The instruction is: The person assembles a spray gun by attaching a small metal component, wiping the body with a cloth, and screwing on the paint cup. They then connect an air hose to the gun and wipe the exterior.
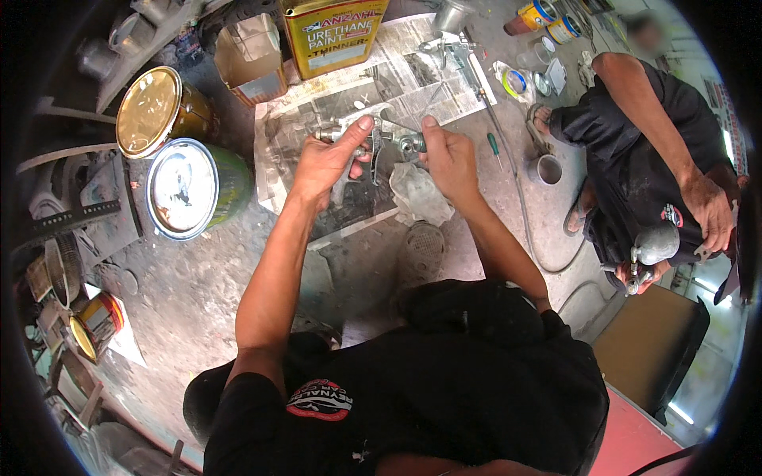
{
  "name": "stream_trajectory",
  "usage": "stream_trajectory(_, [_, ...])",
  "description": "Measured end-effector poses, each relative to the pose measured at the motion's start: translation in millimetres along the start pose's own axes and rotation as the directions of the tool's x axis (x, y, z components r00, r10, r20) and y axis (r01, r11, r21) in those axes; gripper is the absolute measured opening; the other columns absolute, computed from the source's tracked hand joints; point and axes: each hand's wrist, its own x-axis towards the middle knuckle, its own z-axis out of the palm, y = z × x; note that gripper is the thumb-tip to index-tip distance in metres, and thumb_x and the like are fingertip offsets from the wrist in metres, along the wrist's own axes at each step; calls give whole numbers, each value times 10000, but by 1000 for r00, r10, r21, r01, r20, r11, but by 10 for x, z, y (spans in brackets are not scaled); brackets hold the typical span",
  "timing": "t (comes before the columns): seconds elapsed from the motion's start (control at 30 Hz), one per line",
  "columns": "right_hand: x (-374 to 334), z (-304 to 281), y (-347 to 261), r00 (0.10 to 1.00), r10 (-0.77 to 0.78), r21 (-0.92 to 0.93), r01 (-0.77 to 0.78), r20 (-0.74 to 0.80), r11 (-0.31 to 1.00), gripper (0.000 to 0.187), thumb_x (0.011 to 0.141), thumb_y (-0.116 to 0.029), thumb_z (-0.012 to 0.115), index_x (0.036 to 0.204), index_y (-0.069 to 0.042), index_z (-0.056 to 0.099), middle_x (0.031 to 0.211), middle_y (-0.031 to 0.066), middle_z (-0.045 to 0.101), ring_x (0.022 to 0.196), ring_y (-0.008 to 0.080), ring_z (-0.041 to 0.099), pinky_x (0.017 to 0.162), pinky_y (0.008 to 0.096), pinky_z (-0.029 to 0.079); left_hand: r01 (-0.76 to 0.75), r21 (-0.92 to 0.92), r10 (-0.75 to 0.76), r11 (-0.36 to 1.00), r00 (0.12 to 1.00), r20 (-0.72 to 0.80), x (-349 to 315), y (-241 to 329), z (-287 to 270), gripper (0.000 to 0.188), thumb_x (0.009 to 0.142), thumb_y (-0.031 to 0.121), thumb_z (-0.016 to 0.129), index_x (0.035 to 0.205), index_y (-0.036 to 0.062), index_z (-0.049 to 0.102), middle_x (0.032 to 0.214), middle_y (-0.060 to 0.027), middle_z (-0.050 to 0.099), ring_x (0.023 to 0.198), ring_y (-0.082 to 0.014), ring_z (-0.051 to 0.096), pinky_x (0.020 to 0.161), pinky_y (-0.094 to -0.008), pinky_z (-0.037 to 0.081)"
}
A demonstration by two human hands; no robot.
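My left hand [329, 163] is closed round a silver spray gun [376, 147], held above newspaper sheets on the floor, its trigger and front end pointing to the right. My right hand [451, 163] is closed at the gun's front end, gripping a flat grey metal wrench [402, 124] that reaches toward the gun's head. Part of the wrench is hidden by the fingers and thumb. Below the gun, beside my right wrist, lies a crumpled whitish cloth [421, 194]. Another spray gun [454, 54] rests on the newspaper [298, 163] farther away.
Two large paint cans [184, 189] stand on the left, near an open cardboard box [248, 59] and a tall yellow tin [333, 36]. A hose [508, 151] and a green screwdriver [494, 144] lie to the right. A co-worker crouches there, handling another spray gun [647, 250].
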Motion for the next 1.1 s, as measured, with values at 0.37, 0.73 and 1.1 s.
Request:
stream_trajectory(0.37, [52,-63,156,976,-203,461,148,73,875,341,1011,-254,604,1200,30,598,902,69,678,756,111,655,599,258,521,-19,-27,18,999,1000,-14,80,-61,-45,465,857,454,784,940,-1,738,801,-51,683,616,-102,590,477,-246,442])
stream_trajectory(0.73, [15,-41,49,997,-80,494,76,-13,866,327,1014,-274,606,1189,2,596,784,42,638,602,93,562,504,241,442,-115,43,115,992,993,-2,103,-139,-32,429,821,422,826,919,13,745,764,-54,693,561,-96,586,468,-232,460])
stream_trajectory(1.1, [2,-96,-19,952,189,519,-291,241,804,479,1048,-438,490,1050,26,605,695,78,636,490,97,540,436,251,402,-257,119,256,959,966,24,208,-218,-222,615,760,418,877,951,-124,656,785,-78,723,529,-80,592,528,-209,495])
